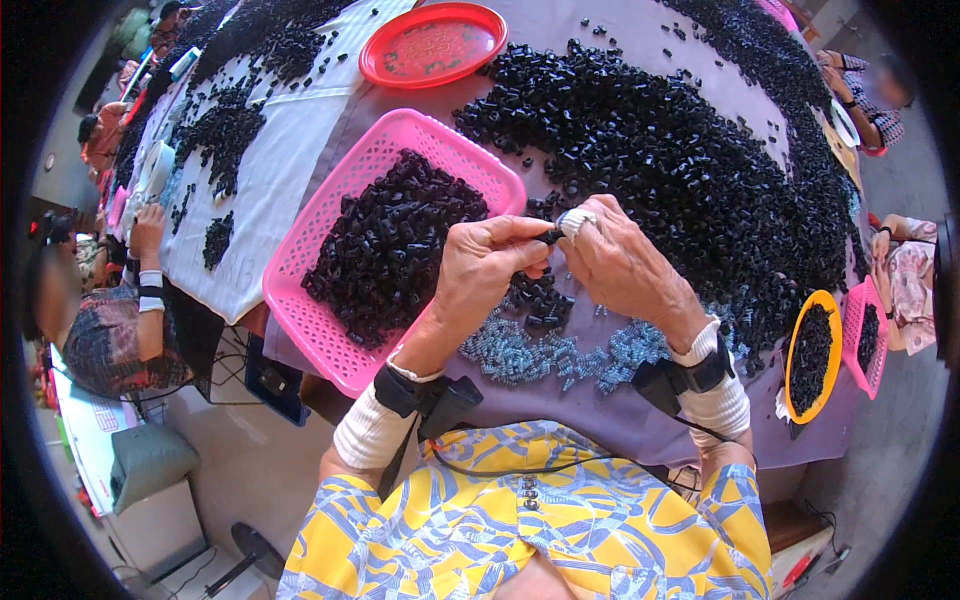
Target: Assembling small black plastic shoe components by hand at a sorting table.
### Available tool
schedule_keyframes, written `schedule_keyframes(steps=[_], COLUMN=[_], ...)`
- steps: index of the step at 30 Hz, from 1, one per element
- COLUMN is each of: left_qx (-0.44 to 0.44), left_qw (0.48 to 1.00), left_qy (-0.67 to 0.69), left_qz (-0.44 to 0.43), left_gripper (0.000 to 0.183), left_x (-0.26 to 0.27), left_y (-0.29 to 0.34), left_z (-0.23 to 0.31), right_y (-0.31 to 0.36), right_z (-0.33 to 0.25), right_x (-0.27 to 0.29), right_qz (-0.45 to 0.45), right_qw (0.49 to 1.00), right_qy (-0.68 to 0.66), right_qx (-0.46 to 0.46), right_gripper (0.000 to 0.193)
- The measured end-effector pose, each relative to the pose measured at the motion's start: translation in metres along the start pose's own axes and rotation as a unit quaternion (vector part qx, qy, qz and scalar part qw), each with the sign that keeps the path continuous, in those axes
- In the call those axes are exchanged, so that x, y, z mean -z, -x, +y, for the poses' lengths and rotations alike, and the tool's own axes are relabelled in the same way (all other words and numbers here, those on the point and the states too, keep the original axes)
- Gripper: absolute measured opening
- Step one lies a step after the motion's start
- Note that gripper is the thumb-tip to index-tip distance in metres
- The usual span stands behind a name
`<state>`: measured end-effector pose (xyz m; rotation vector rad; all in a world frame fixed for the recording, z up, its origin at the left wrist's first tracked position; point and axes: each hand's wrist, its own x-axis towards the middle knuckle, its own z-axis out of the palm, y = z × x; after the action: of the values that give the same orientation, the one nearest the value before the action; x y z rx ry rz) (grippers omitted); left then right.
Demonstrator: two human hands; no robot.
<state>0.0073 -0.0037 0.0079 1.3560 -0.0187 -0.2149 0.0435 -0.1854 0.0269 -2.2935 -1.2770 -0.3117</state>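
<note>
My left hand (488, 262) pinches a small black plastic piece (549, 237) between thumb and fingertips. Close against it, my right hand (632, 262) is closed, its fingers curled at the other side of that piece; whatever lies inside them is hidden. A white wrap (576, 221) covers a finger of the right hand. Below both hands lie a little cluster of black pieces (541, 303) and a strip of small bluish, shiny pieces (545, 357) resembling springs. A pink perforated basket (292, 287) heaped with black pieces (385, 245) stands left of my left hand.
A large pile of black pieces (670, 140) spreads over the purple cloth (365, 110). Beyond the basket sits a red tray (435, 48). At right are a yellow basket (793, 375) and another pink basket (877, 345). Co-workers sit at the left (125, 325) and right (910, 270).
</note>
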Motion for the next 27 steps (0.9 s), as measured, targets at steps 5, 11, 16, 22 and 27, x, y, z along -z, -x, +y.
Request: schedule_keyframes(steps=[5, 11, 16, 22, 27], left_qx=[-0.068, -0.161, -0.075, -0.066, -0.128], left_qw=[0.995, 0.975, 0.995, 0.996, 0.987], left_qy=[-0.032, -0.124, -0.007, 0.015, -0.056], left_qz=[0.06, 0.094, 0.067, 0.054, 0.083], left_gripper=[0.021, 0.022, 0.02, 0.019, 0.019], left_x=[-0.006, -0.009, -0.004, -0.005, -0.009], left_y=[0.003, 0.006, 0.006, 0.006, 0.006], left_z=[-0.006, -0.007, -0.006, -0.002, -0.006], right_y=[-0.003, -0.001, -0.005, -0.003, -0.003], right_z=[-0.005, -0.01, -0.007, -0.003, -0.003], right_x=[-0.005, -0.014, -0.012, -0.013, -0.009], right_qz=[0.026, 0.057, 0.064, 0.102, 0.08], right_qw=[0.999, 0.996, 0.996, 0.992, 0.995], right_qy=[0.016, -0.025, -0.042, -0.062, -0.052], right_qx=[-0.015, -0.066, -0.053, -0.044, -0.043], right_gripper=[0.006, 0.008, 0.009, 0.01, 0.009])
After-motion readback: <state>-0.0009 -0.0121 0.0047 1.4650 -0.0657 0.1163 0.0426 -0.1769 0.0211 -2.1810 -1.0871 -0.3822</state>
